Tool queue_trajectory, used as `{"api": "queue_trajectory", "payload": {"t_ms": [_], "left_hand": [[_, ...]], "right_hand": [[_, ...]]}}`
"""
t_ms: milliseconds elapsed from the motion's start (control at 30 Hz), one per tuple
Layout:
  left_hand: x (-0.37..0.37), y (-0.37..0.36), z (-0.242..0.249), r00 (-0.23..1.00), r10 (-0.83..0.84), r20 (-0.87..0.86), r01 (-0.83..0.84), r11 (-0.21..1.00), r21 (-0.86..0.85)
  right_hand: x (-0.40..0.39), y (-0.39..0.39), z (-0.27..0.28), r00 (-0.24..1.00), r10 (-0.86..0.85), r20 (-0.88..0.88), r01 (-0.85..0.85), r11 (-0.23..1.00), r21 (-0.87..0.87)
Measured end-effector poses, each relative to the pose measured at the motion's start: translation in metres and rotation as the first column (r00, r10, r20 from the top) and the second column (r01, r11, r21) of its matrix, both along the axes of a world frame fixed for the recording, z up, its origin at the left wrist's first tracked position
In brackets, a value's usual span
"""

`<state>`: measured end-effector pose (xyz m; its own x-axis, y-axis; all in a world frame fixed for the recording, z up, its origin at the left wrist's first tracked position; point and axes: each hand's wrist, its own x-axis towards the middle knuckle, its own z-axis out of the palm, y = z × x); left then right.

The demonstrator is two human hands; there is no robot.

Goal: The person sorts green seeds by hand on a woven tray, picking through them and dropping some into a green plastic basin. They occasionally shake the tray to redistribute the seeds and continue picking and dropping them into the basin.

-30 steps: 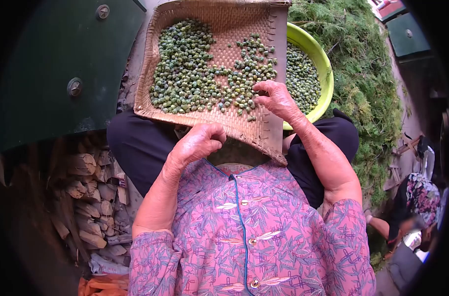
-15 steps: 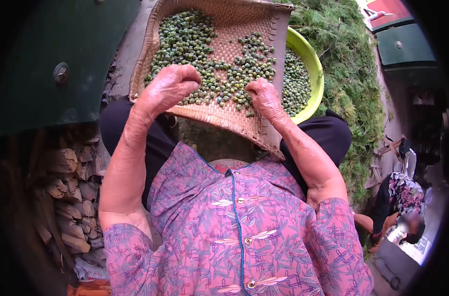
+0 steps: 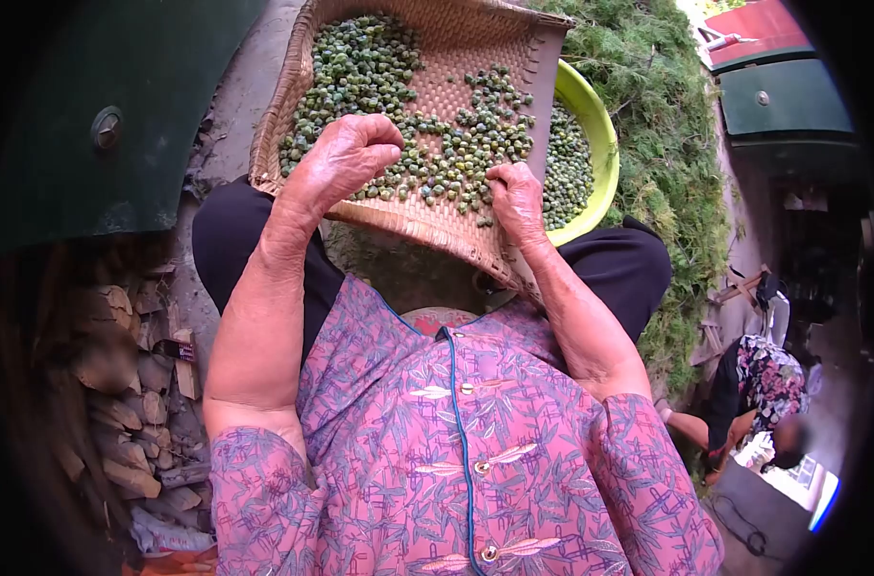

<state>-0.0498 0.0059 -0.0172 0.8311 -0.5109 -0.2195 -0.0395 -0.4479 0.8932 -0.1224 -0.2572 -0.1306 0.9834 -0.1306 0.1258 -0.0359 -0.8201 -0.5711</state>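
Observation:
A woven basket tray (image 3: pixel 447 238) rests in front of me between my knees, with small round green fruits (image 3: pixel 355 77) heaped at its far left and spread thinner towards the right. Over the near left part of the fruits is my left hand (image 3: pixel 352 158), closed with thumb and fingers together. My right hand (image 3: pixel 517 197) is closed at the tray's near right edge, fingertips beside the loose fruits. Anything inside either hand is hidden. Right of the tray, partly covered by it, stands a yellow-green basin (image 3: pixel 602 144) with more of these fruits (image 3: pixel 567 168).
Cut green branches (image 3: pixel 648 115) lie in a heap beyond the basin. Stacked firewood (image 3: pixel 134 413) is at lower left, below a dark green panel (image 3: pixel 101 125). At lower right another person (image 3: pixel 768 394) bends over.
My left hand has shifted slightly up and to the right above the fruits, still closed. My right hand is a little lower at the tray edge. The whole view has tilted slightly.

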Motion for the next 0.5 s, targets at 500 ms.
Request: {"api": "queue_trajectory", "payload": {"t_ms": [500], "left_hand": [[0.002,0.0,-0.017,0.981,-0.095,0.172,0.087,0.995,0.054]], "right_hand": [[-0.013,0.008,0.006,0.989,0.118,-0.086,-0.131,0.978,-0.165]]}}
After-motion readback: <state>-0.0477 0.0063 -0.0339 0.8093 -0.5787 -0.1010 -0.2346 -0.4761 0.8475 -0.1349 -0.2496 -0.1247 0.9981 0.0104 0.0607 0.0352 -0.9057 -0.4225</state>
